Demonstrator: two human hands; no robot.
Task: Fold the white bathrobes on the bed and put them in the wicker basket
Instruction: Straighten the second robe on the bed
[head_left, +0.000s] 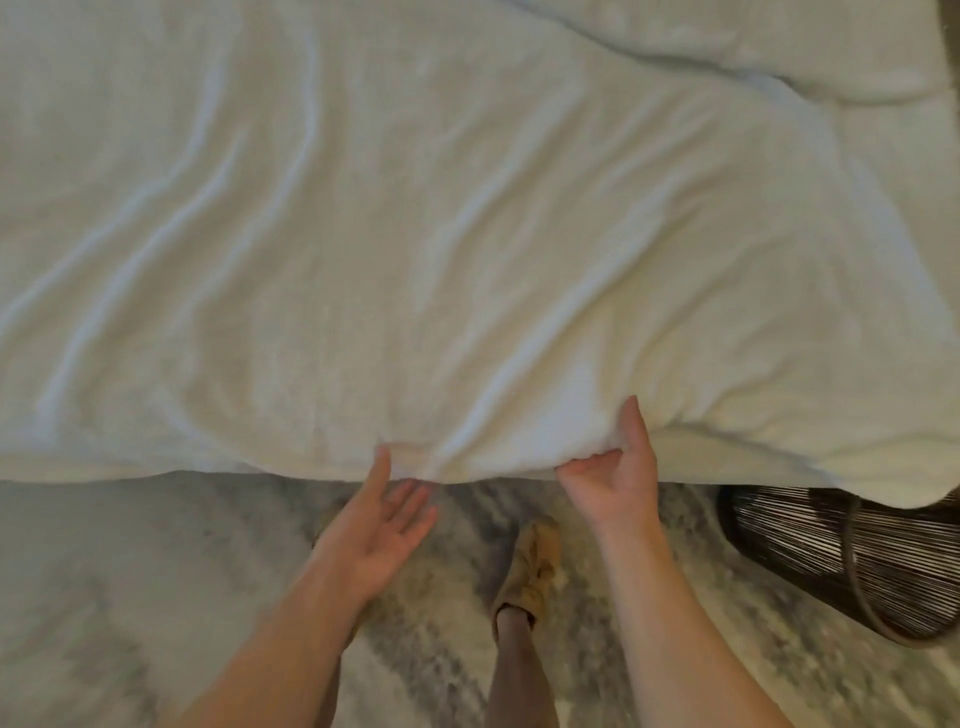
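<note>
- One big white terry bathrobe (415, 234) fills nearly the whole view, spread out flat and wrinkly on the bed, with its near hem running along the bed's edge right in front of the person.
- Second fold of white fabric (753, 47) sits at the top right, lapping over the spread-out one; can't tell if it's another robe or just part of the bedding.
- Grey and white patterned rug (104, 571) covers the floor below the bed edge.
- Dark wicker basket (841, 566) is on the floor at the right, just beside the bed, and the hanging cloth covers part of its rim. It has a loop handle on the side.
- Right hand (613, 478) is at the hem, palm up. The thumb lies on top of the cloth and the fingers are curled in underneath, so it has a bunched bit of the robe's edge pinched.
- Left hand (379, 525) is just left of it, palm up, fingers loose and spread. The fingertips touch the hem but it isn't gripping anything.
- Tan slipper (530, 571) is on the rug between the two forearms.
</note>
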